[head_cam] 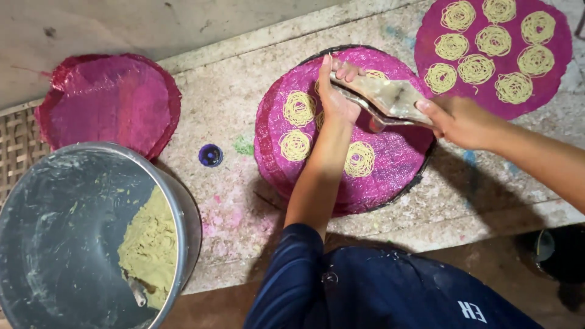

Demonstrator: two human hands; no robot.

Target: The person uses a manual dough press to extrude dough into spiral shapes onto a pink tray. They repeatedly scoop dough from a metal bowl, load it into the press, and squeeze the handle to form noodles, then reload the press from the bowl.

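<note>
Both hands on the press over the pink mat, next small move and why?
Probably shift the press over bare mat near its right side and squeeze there. Left hand and right hand hold it mid-mat, with noodle coils already filling the left.

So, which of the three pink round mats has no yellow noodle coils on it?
The pink mat at far left, behind the metal pot. It is bare; the middle mat under both hands and the top-right mat carry coils.
</note>
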